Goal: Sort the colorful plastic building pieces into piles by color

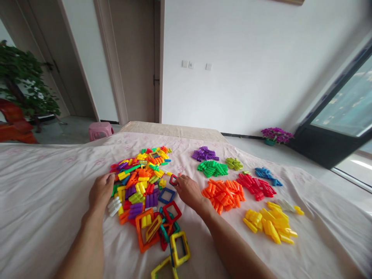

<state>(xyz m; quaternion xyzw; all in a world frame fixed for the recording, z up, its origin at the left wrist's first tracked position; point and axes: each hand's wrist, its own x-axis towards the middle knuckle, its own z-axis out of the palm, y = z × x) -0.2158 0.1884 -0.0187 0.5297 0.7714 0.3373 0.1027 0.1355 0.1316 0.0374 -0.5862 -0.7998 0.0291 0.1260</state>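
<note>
A mixed heap of plastic building pieces (pixel 142 182) in many colours lies on the cloth between my hands. At its left edge my left hand (pixel 100 192) has its fingers curled in against the pieces; what they hold, if anything, is hidden. White connected tube pieces (pixel 114 207) lie just below that hand. On the heap's right side, my right hand (pixel 187 190) pinches a small red magnetic tile frame (pixel 173 179). Close to it lies a blue square frame (pixel 166 195). More open frames, including a red one (pixel 172 212) and a yellow one (pixel 179 248), overlap nearer to me.
Right of my hand are single-colour piles: purple (pixel 205 154), green (pixel 212 169), olive (pixel 234 163), blue (pixel 266 175), red (pixel 256 186), orange (pixel 223 194) and yellow (pixel 271 223). Beyond the cloth-covered surface (pixel 58 170) stand a pink stool (pixel 100 131) and purple flowers (pixel 277 135).
</note>
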